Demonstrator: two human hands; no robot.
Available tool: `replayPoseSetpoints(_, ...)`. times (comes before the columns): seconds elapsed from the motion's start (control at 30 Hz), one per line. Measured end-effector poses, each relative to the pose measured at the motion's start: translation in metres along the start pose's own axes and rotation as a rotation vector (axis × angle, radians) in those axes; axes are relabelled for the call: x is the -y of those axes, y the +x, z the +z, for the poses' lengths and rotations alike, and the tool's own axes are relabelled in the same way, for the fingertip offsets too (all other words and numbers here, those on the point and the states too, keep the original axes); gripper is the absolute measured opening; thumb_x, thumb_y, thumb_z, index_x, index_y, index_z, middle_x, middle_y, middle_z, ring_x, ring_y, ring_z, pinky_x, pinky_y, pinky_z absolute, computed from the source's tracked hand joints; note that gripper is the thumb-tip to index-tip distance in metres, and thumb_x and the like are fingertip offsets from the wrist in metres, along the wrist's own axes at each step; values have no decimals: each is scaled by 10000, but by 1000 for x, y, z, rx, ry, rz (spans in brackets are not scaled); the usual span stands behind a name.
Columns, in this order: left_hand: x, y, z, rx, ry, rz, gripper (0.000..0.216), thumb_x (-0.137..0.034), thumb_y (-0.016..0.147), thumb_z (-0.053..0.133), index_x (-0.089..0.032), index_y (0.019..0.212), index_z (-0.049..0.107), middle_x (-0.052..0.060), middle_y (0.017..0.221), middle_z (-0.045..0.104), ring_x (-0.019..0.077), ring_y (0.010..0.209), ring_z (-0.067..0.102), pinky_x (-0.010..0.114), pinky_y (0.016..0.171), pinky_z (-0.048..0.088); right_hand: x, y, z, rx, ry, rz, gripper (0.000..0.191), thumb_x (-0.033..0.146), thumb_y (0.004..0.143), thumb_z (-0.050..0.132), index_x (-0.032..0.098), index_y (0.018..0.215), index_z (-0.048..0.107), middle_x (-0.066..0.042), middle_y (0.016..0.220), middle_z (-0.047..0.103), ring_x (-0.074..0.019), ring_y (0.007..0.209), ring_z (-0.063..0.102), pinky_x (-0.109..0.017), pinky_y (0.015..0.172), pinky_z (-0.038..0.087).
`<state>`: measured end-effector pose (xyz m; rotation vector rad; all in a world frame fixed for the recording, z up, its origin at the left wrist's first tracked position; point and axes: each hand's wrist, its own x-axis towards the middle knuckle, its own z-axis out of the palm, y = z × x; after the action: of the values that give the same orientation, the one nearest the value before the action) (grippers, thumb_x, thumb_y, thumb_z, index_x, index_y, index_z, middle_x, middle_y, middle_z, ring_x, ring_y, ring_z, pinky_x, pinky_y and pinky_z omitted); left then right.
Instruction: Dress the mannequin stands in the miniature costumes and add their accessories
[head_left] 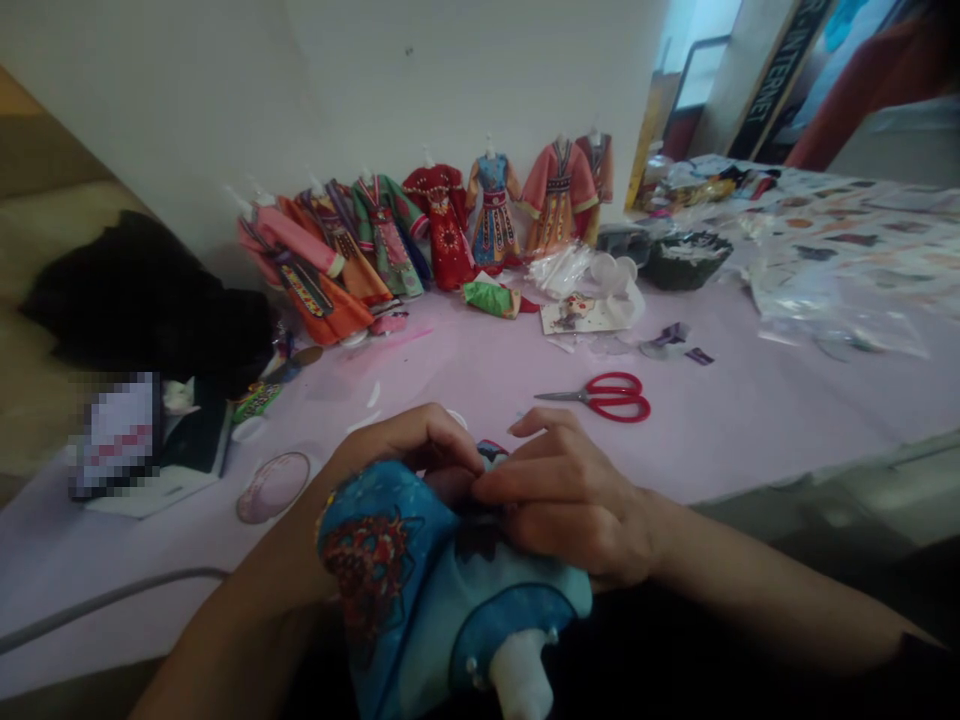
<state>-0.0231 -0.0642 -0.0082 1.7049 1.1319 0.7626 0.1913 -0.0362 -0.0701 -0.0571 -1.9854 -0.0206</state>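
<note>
A small blue doll dress (427, 590) on a white headless doll form (521, 672) lies tilted toward me, its neck end nearest. Behind its patterned sleeve my left hand (412, 440) pinches the cloth, with several fingers hidden. From the other side my right hand (570, 490) meets it, thumb and fingertips closed on the dress near its middle. Whether something small, such as a needle, is between the fingertips cannot be made out. Pearl-like beads sit along the dress's collar. Just beyond my hands lie scissors (600, 396) with red handles, blades pointing left.
Several dressed doll forms (491, 215) stand along the wall. A green packet (491, 298), a printed card (585, 314) and a dark bowl (688, 262) lie before them. At left are a round clear lid (274, 487), a black bag (150, 300) and a grey cable (112, 600).
</note>
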Motion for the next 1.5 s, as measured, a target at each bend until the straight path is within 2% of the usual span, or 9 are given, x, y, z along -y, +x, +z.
replayPoseSetpoints(0.27,-3,-2,-1,17,18,-76,190,-402,824,742,-222,858,692,10,810,690,157,727,621,248,660,512,1,3,1,66,66,-33,218,148,1049,451,117,1003,662,-79,941,763,-163,905,687,-382,990,570)
replayPoseSetpoints(0.43,-1,-3,-3,1,-7,-91,191,-399,817,758,-231,871,685,15,805,696,177,753,646,266,664,528,1,3,0,27,118,-61,178,131,1019,504,77,998,672,-115,938,730,-189,961,684,-380,958,618)
replayPoseSetpoints(0.63,2,-3,-7,18,-90,-67,173,-339,837,760,-223,945,690,13,799,714,158,722,664,258,663,540,4,3,0,7,97,-43,105,113,961,593,85,968,694,-97,918,670,-177,930,664,-331,932,635)
replayPoseSetpoints(0.83,-4,-3,0,-37,-64,-49,103,-265,846,759,-227,891,674,-22,791,706,129,710,645,228,647,512,7,2,6,-39,97,-9,105,82,921,611,103,880,705,-70,887,642,-156,888,637,-318,956,636)
replayPoseSetpoints(1.03,1,-6,3,-91,22,-22,136,-317,858,744,-240,917,648,-25,790,669,135,700,613,241,628,494,11,5,9,-73,97,60,84,78,890,649,116,831,695,-53,829,643,-136,859,664,-271,896,641)
replayPoseSetpoints(1.2,4,-7,4,-179,191,63,149,-317,851,753,-251,915,636,-7,874,629,153,780,617,261,666,503,13,4,13,-119,275,269,32,153,903,658,135,888,636,-35,811,653,-113,803,692,-209,770,622)
replayPoseSetpoints(1.3,5,-8,-1,-218,247,165,90,-305,875,727,-264,918,658,3,902,644,166,838,632,264,716,523,11,2,11,-58,335,371,78,207,928,657,155,882,622,-1,759,628,-106,725,669,-234,733,600)
replayPoseSetpoints(1.4,11,-12,-12,-175,325,334,184,-365,861,734,-296,1029,708,47,1083,686,241,1062,643,329,896,558,7,4,6,-13,295,438,119,247,959,643,169,870,625,10,750,619,-108,716,659,-253,731,583)
replayPoseSetpoints(1.5,18,-18,-21,-102,396,440,351,-377,828,759,-339,1170,689,64,1288,644,301,1261,585,392,1025,543,4,7,1,-24,199,412,125,272,971,636,179,888,630,-7,794,646,-120,745,662,-260,735,581)
